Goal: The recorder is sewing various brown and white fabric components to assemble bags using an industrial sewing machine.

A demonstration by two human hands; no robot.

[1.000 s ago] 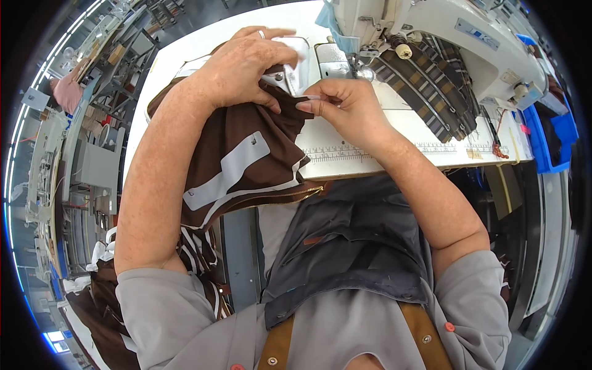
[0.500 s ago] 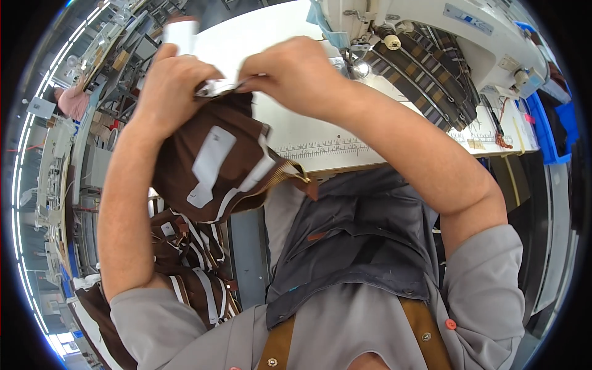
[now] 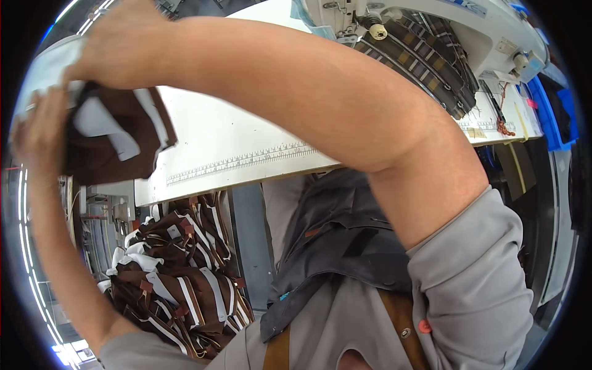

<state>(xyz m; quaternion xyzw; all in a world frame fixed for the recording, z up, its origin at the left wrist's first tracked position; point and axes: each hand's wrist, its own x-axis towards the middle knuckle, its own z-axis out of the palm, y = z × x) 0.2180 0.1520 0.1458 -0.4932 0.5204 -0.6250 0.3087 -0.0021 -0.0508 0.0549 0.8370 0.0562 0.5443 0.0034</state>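
At the far upper left, my left hand (image 3: 43, 126) holds a brown fabric piece (image 3: 108, 166) with white patches, its fingers pressed along the white material at one end. My right hand (image 3: 108, 49), blurred, reaches across above it and grips that white end, its fingertips close to those of my left hand. The piece hangs at the left end of the white table (image 3: 240, 135), which has a printed ruler along its front edge. My right forearm hides much of the tabletop.
A white sewing machine (image 3: 493, 40) stands at the upper right beside dark plaid pieces (image 3: 419, 61) with zippers. A blue bin (image 3: 549, 117) sits past the table's right end. Heaped brown pieces with white strips (image 3: 148, 308) lie low at left, beside my lap.
Both hands have swung far left and upward with the brown piece, away from the machine. The right forearm now stretches across the table, and more of the heap at lower left shows.
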